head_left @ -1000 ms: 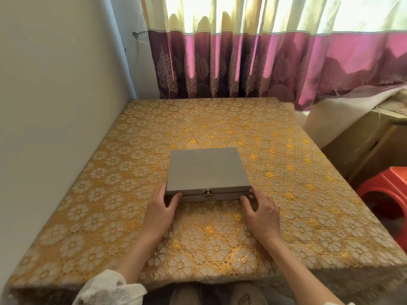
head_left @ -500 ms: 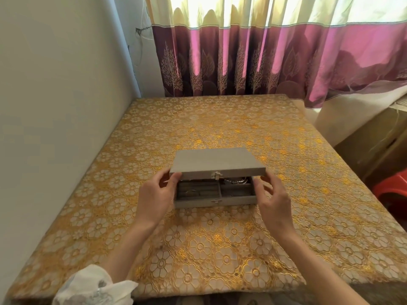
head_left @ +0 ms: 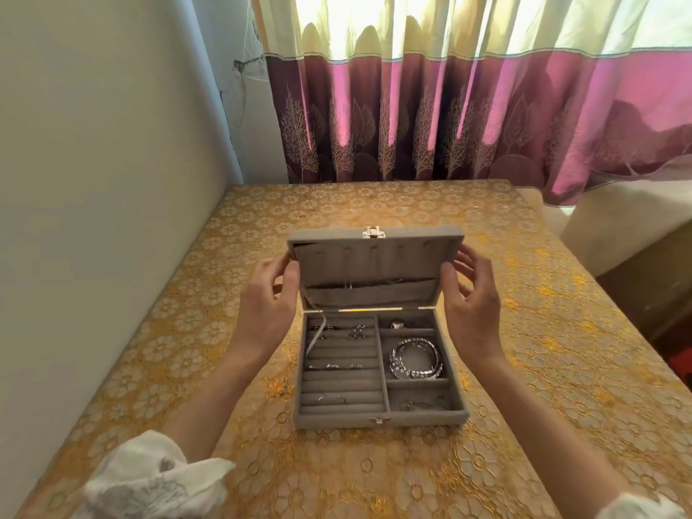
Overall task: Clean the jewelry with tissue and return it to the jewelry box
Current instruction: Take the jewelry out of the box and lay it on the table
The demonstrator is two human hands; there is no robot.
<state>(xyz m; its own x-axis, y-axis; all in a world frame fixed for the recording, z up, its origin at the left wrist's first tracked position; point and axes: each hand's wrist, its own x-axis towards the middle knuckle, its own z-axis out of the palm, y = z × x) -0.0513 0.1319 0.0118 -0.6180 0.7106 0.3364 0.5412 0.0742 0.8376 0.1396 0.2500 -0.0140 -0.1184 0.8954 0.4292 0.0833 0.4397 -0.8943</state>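
Observation:
A grey velvet jewelry box [head_left: 380,420] stands open in the middle of the table, its lid [head_left: 374,265] raised upright. My left hand [head_left: 267,299] grips the lid's left edge, thumb in front. My right hand [head_left: 472,299] holds the lid's right edge with curled fingers. Inside, a coiled silver bracelet [head_left: 415,357] lies in the right middle compartment. Small rings [head_left: 337,330] sit in the ring rolls on the left, one ring [head_left: 397,324] in the top right cell, and a thin chain [head_left: 423,405] in the bottom right cell. No tissue is in view.
The table wears a gold floral cloth [head_left: 543,350]. A white wall [head_left: 93,181] runs along its left side and a purple curtain [head_left: 468,118] hangs behind. A wooden cabinet [head_left: 651,286] and a red stool's edge [head_left: 683,363] stand to the right.
Both hands lifted the lid from shut to fully upright, moving up from the box's front corners to the lid's sides. The jewelry inside came into view.

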